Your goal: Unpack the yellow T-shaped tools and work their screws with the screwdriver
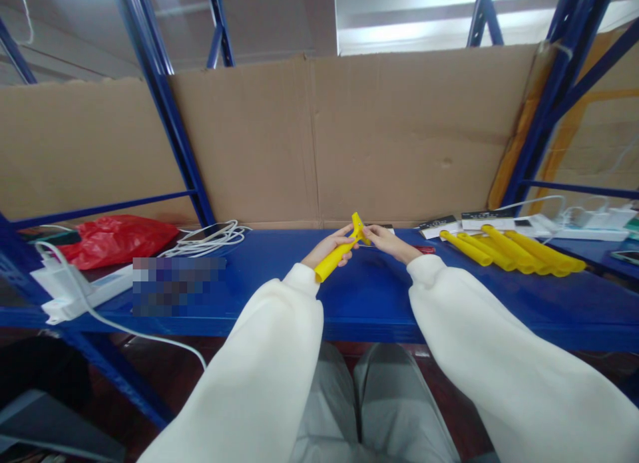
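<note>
White sleeves [269,356] reach over the blue bench [279,277]. The left hand [325,245] wraps its grip round the yellow tool [333,261], whose long axis runs away and rightward; the right hand [392,242] pinches the head's right end.

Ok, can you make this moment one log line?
left hand: holds yellow T-headed tool | right hand: at its head | on blue shelf: yellow tubes

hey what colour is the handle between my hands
The handle is bright yellow, showing best in the head view.
</note>
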The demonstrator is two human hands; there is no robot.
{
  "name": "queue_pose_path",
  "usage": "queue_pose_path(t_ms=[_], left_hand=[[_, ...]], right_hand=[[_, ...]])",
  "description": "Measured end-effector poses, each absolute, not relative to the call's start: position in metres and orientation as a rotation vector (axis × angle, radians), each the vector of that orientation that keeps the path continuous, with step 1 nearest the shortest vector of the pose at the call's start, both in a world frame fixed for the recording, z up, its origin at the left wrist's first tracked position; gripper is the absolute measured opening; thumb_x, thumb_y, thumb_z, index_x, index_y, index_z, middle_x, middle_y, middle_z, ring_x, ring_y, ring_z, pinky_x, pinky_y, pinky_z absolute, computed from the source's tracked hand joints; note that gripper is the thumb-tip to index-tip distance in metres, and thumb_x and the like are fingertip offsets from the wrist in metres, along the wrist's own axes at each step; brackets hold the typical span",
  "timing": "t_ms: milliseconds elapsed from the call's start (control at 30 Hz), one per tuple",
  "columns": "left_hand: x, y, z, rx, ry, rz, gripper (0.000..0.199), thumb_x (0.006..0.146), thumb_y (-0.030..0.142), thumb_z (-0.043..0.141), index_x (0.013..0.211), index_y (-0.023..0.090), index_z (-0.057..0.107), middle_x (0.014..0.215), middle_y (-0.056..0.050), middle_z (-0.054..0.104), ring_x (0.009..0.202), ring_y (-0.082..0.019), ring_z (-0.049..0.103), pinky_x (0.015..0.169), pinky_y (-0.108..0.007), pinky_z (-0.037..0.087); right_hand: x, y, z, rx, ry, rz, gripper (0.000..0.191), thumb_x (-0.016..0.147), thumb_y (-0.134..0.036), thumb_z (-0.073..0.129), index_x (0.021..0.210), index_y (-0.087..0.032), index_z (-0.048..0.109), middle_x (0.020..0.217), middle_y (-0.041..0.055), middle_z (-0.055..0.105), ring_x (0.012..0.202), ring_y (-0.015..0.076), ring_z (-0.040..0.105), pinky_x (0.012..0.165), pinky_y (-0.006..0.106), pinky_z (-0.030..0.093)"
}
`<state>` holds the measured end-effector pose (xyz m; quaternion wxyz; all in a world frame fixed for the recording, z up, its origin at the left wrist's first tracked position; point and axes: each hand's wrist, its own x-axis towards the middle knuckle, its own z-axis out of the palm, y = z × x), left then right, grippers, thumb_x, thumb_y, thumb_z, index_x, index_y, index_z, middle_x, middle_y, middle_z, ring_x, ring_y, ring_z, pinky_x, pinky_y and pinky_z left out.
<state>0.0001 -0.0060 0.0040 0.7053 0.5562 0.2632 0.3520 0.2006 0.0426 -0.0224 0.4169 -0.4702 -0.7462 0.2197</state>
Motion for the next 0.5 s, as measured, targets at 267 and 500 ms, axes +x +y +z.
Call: queue_pose_path(t_ms=[267, 500], left_hand=[[-0.001, -0.002, 0.005, 1.097, 0.832, 0.974, 0.068, 0.092, 0.005, 0.043, 0.155, 0.021, 0.023, 0.065, 0.004, 0.053, 0.039, -0.008, 0.047, 0.037, -0.015, 0.035], [-0.001, 0.005, -0.007, 1.121, 0.969, 1.046, 0.081, 0.086, 0.008, 0.057, 0.158, 0.022, 0.023, 0.063, 0.004, 0.055, 0.038, -0.007, 0.047, 0.037, -0.017, 0.036]], right_hand=[[0.263, 0.044, -0.009, -1.672, -2.070, -0.058, 0.011, 0.079, -0.034, 0.074, 0.079, -0.024, 0.077, 0.108, 0.0138, 0.070, 0.120, 0.0392, 0.052, 0.102, 0.065, 0.035], [0.306, 0.055, -0.029, -1.803, -2.039, 0.046, 0.018, 0.065, -0.039, 0.084, 0.073, -0.024, 0.076, 0.089, 0.0106, 0.071, 0.108, 0.0356, 0.060, 0.097, 0.054, 0.044]])
